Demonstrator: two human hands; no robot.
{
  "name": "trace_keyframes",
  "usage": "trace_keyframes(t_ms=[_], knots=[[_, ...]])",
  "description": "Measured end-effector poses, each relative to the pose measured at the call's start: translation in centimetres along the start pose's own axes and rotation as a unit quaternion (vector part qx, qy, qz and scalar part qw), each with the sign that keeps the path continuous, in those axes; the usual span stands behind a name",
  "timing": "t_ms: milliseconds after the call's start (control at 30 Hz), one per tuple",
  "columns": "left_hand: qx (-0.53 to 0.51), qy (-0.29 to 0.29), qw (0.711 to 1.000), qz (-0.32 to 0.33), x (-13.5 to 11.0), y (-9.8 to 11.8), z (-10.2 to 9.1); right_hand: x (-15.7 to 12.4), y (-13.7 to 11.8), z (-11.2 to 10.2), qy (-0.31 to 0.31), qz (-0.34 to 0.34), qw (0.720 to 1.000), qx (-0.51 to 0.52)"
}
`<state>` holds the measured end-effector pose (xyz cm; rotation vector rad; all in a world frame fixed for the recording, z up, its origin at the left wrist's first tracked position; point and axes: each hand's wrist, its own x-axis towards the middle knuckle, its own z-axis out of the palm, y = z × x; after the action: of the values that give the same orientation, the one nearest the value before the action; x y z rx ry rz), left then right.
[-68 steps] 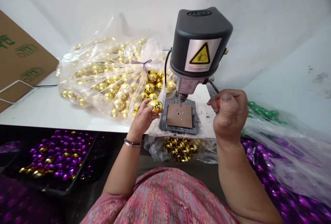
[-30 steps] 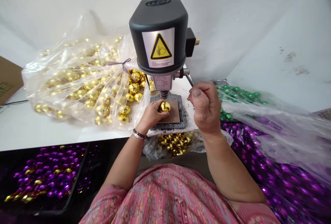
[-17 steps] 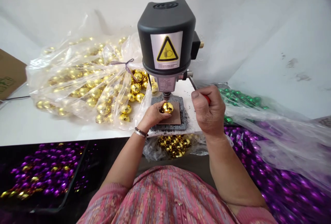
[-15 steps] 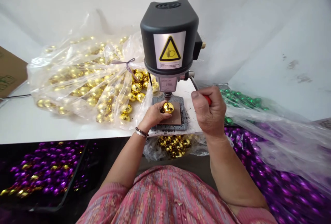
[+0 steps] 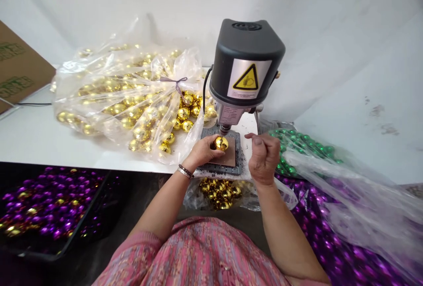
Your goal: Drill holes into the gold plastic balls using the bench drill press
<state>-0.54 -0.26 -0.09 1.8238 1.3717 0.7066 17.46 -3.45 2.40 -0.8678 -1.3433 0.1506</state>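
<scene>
Left hand [image 5: 202, 150]: pinching a gold ball [image 5: 221, 143] between thumb and fingers
Gold ball: round, mirror-bright, on the flat brown plate [image 5: 228, 158], under the drill press [image 5: 247, 52]
Right hand [image 5: 264, 158]: curled closed around the slim metal lever [image 5: 258, 121]
Bag [image 5: 132, 98]: crinkled clear plastic, bulging with gold baubles [image 5: 183, 113]

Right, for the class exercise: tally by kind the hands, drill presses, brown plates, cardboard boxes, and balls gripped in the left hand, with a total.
Hands: 2, left hand and right hand
Drill press: 1
Brown plate: 1
Cardboard box: 1
Gold ball gripped in the left hand: 1
Total: 6
</scene>
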Motion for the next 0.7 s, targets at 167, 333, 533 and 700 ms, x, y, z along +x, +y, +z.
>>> trace_keyframes(t_ms=[167, 333, 533, 700], knots=[[0.0, 0.001, 1.0, -0.006, -0.1, 0.0, 0.2, 1.0, -1.2, 0.2, 0.022, 0.015, 1.0, 0.005], [0.013, 0.034, 0.999, 0.0, -0.9, 0.0, 0.8, 5.8, -5.8, -0.1, 0.031, 0.127, 0.99, -0.058], [0.03, 0.005, 0.997, 0.068, -3.6, 1.0, 1.0, 7.1, -6.6, 0.1, 0.049, 0.154, 0.986, -0.041], [0.033, 0.016, 0.995, 0.098, -5.5, 1.3, -0.1, 5.8, -5.7, -0.1, 0.056, 0.139, 0.988, -0.046]])
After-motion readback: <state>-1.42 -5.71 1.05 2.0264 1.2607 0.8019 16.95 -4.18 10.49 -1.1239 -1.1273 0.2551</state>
